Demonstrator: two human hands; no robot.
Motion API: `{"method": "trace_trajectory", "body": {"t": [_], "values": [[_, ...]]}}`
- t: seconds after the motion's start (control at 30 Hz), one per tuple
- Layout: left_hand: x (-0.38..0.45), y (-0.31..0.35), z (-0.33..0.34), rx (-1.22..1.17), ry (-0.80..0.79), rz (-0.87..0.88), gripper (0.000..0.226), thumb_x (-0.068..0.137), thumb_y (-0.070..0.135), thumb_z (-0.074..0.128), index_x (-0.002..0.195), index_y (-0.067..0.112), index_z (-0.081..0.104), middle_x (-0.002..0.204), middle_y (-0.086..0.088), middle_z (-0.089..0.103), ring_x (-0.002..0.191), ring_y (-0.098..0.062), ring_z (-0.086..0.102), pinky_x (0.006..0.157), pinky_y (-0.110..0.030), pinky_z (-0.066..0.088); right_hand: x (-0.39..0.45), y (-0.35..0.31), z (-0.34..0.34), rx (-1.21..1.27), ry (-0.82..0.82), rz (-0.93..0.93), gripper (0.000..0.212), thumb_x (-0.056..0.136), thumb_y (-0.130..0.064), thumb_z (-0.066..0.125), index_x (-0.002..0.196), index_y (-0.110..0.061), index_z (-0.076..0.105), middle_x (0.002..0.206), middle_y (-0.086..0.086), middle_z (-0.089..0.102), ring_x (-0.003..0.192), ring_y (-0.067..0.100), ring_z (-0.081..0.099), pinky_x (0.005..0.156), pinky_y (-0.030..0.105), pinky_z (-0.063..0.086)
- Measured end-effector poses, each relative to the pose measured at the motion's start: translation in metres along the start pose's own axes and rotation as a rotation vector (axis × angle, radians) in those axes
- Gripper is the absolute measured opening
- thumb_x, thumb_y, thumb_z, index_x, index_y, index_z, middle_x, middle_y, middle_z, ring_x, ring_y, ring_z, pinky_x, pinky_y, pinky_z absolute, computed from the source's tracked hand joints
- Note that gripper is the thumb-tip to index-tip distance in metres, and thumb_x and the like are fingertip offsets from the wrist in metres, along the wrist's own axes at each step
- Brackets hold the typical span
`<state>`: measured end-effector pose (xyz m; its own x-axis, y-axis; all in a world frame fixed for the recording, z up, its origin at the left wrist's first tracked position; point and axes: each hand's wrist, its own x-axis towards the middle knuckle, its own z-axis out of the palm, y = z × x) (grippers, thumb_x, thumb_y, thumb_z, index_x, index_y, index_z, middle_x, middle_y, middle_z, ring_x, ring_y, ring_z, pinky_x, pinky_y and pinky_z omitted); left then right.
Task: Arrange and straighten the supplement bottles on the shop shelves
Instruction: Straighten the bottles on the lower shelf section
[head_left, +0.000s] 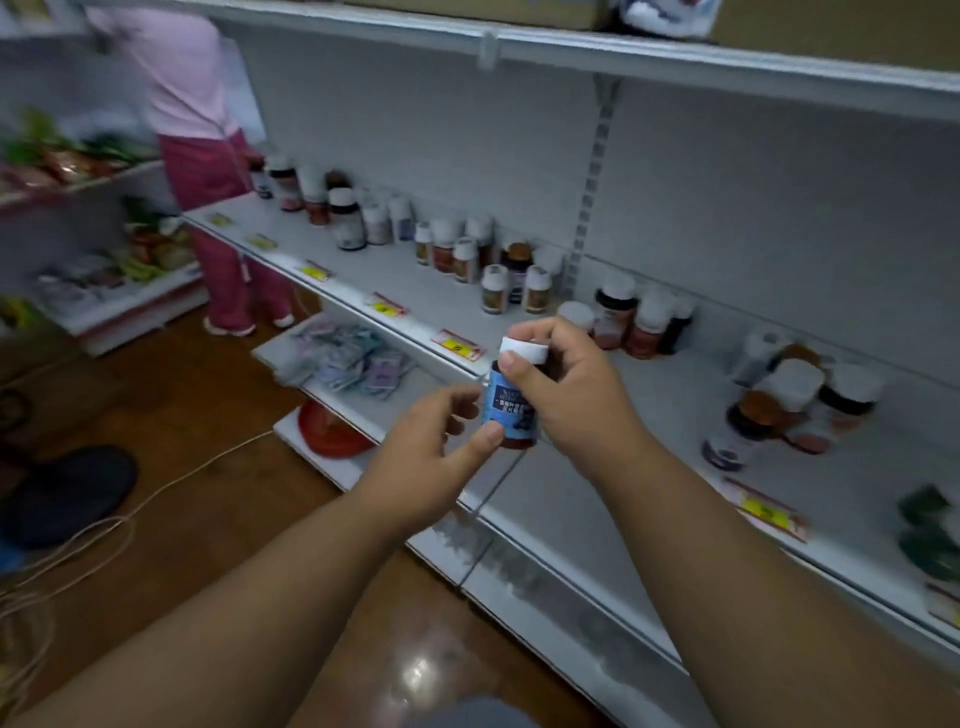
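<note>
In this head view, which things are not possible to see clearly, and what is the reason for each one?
- Blue-label bottle: print too small to read; the right hand and left hand cover part of it.
- Bottles at far right: motion blur; whether they stand or lie is unclear.
- Price tags on the shelf edge: too small to read.
- Top shelf goods: cut off by the upper edge.
- Dark green items: blurred, cut off by the right edge.

The white shelf (395, 280) bears scattered clusters of supplement bottles (467, 254), some tipped over at right.
</note>
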<state>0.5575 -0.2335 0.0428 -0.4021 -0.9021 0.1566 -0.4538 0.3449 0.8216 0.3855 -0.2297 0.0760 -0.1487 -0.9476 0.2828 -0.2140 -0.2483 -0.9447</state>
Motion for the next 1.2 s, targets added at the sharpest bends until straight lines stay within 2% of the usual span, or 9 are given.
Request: {"method": "trace_trajectory", "body": {"t": [0.13, 0.27, 0.33, 0.43, 0.6, 0.83, 1.0, 1.13, 1.2], "values": [[0.004, -0.037, -0.052, 0.027, 0.051, -0.034, 0.065, 0.084, 0.068, 0.048, 0.134, 0.027, 0.047, 0.119, 0.014, 0.056, 0.106, -0.005, 0.055, 0.089, -0.040, 0.050, 0.028, 0.000, 0.062, -0.060, -0.046, -0.003, 0.028, 0.073, -0.053, 0.069, 0.089, -0.033, 0.057, 0.085, -0.008, 0.065, 0.076, 0.007, 0.064, 0.065, 0.028, 0.055], [0.030, -0.074, -0.077, -0.008, 0.080, -0.062, 0.062, 0.082, 0.069, 0.048, 0.131, 0.032, 0.048, 0.118, 0.016, 0.056, 0.105, -0.003, 0.055, 0.089, -0.039, 0.050, 0.070, 0.013, 0.109, -0.076, -0.096, -0.015, 0.022, 0.079, -0.055, 0.064, 0.086, -0.036, 0.055, 0.077, -0.018, 0.063, 0.066, 0.000, 0.062, 0.055, 0.020, 0.052], [0.049, -0.091, -0.091, 0.032, 0.082, -0.071, 0.066, 0.079, 0.074, 0.045, 0.131, 0.035, 0.046, 0.117, 0.020, 0.054, 0.104, 0.002, 0.052, 0.088, -0.036, 0.051, 0.098, 0.023, 0.131, -0.043, -0.102, 0.010, 0.020, 0.083, -0.054, 0.058, 0.084, -0.035, 0.055, 0.074, -0.016, 0.063, 0.062, 0.002, 0.063, 0.049, 0.023, 0.052], [0.082, -0.116, -0.123, 0.066, 0.125, -0.119, 0.074, 0.076, 0.079, 0.042, 0.132, 0.032, 0.046, 0.116, 0.019, 0.053, 0.102, 0.003, 0.051, 0.088, -0.034, 0.051, 0.147, 0.036, 0.167, -0.057, -0.128, 0.021, 0.020, 0.089, -0.051, 0.053, 0.083, -0.032, 0.055, 0.071, -0.010, 0.062, 0.063, 0.009, 0.062, 0.055, 0.033, 0.055], [0.122, -0.161, -0.186, 0.088, 0.199, -0.177, 0.066, 0.081, 0.073, 0.047, 0.132, 0.031, 0.047, 0.116, 0.016, 0.054, 0.101, -0.001, 0.053, 0.087, -0.031, 0.050, 0.222, 0.041, 0.232, -0.030, -0.207, 0.020, 0.017, 0.087, -0.048, 0.054, 0.082, -0.031, 0.056, 0.071, -0.017, 0.062, 0.061, -0.003, 0.060, 0.051, 0.015, 0.047], [0.181, -0.254, -0.266, 0.077, 0.200, -0.185, 0.063, 0.083, 0.066, 0.050, 0.132, 0.026, 0.050, 0.121, 0.012, 0.055, 0.105, -0.001, 0.052, 0.090, -0.030, 0.048, 0.305, 0.072, 0.339, -0.036, -0.258, 0.029, 0.014, 0.083, -0.048, 0.057, 0.083, -0.034, 0.059, 0.080, -0.015, 0.066, 0.071, 0.002, 0.064, 0.061, 0.022, 0.053], [0.243, -0.322, -0.347, 0.091, 0.109, -0.137, 0.057, 0.084, 0.060, 0.057, 0.128, 0.025, 0.051, 0.116, 0.009, 0.056, 0.101, -0.005, 0.053, 0.087, -0.031, 0.050, 0.366, 0.081, 0.402, -0.086, -0.156, 0.060, 0.008, 0.089, -0.039, 0.061, 0.083, -0.034, 0.060, 0.073, -0.015, 0.065, 0.062, -0.003, 0.060, 0.052, 0.014, 0.047], [0.291, -0.352, -0.383, 0.103, 0.022, -0.085, 0.055, 0.085, 0.056, 0.059, 0.129, 0.024, 0.051, 0.115, 0.009, 0.057, 0.101, -0.005, 0.054, 0.086, -0.027, 0.047, 0.401, 0.080, 0.422, -0.153, 0.004, 0.087, 0.022, 0.078, -0.055, 0.062, 0.085, -0.034, 0.061, 0.081, -0.014, 0.066, 0.072, 0.001, 0.063, 0.059, 0.018, 0.052], [0.315, -0.364, -0.389, 0.115, -0.037, -0.057, 0.057, 0.085, 0.057, 0.059, 0.131, 0.025, 0.050, 0.118, 0.010, 0.057, 0.103, -0.003, 0.053, 0.089, -0.026, 0.047, 0.417, 0.087, 0.425, -0.193, 0.036, 0.102, 0.020, 0.079, -0.053, 0.064, 0.085, -0.034, 0.060, 0.080, -0.014, 0.066, 0.069, -0.001, 0.061, 0.058, 0.017, 0.050]]}}
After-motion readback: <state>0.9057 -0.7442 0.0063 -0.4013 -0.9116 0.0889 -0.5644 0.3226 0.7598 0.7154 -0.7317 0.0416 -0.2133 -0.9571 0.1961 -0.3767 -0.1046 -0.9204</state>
